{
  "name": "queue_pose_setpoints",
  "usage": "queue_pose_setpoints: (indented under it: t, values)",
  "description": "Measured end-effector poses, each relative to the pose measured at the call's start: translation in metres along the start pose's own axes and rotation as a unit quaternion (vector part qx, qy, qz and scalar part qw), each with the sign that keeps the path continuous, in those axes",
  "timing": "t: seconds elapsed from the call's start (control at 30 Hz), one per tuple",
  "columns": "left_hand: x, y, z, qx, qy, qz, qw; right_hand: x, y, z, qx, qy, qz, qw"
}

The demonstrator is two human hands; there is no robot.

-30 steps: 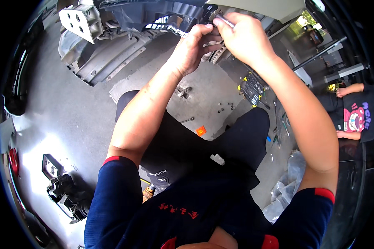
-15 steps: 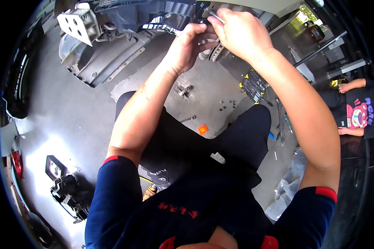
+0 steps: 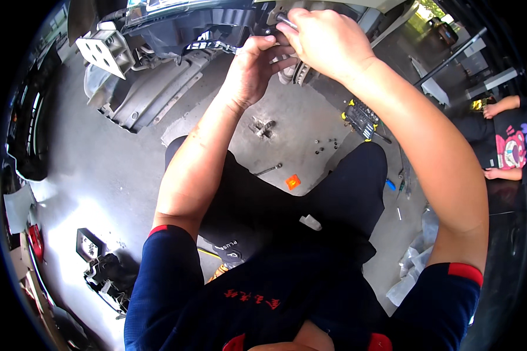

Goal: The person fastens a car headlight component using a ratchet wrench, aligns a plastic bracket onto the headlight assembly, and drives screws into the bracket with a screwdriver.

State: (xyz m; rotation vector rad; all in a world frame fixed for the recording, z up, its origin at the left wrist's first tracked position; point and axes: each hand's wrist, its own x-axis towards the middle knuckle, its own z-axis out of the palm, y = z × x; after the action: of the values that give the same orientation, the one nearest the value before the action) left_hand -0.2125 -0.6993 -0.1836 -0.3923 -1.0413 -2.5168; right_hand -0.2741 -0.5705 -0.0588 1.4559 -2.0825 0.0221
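In front of me is a car front end with a black plastic part (image 3: 187,29) and a pale body panel (image 3: 357,3) above. My right hand (image 3: 331,41) is closed around a short cylindrical metal tool (image 3: 287,21), which looks like a socket extension, its tip against the car's underside. My left hand (image 3: 253,67) is raised just left of it, thumb up and fingers apart, beside the edge of the black part. It seems to hold nothing, though its fingertips are partly hidden behind my right hand. A brake disc (image 3: 301,72) shows behind the hands.
On the floor lie a ratchet wrench (image 3: 269,169), an orange piece (image 3: 293,182), several small nuts (image 3: 328,145) and a black-and-yellow tool case (image 3: 362,120). A metal undertray (image 3: 152,90) hangs at left. Clear plastic sheeting (image 3: 413,263) lies at right, where another person (image 3: 512,143) is.
The view has shifted slightly, so the car and hands sit a little further left. Both hands keep nearly the same pose, and the metal tool stays in my right hand.
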Motion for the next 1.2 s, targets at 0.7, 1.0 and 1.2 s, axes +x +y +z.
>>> queue_pose_setpoints:
  t: [0.7,1.0,1.2]
  values:
    - [0.002,-0.006,-0.013,0.004,-0.019,-0.035,0.999,-0.007,0.0,0.016,0.816,-0.144,0.305,0.469]
    - [0.004,-0.007,-0.01,-0.004,0.004,0.007,1.0,-0.003,-0.001,0.008,-0.005,0.04,-0.024,0.999]
    - [0.005,-0.007,-0.011,-0.005,0.005,-0.019,1.0,-0.006,-0.01,0.012,0.635,-0.091,0.296,0.708]
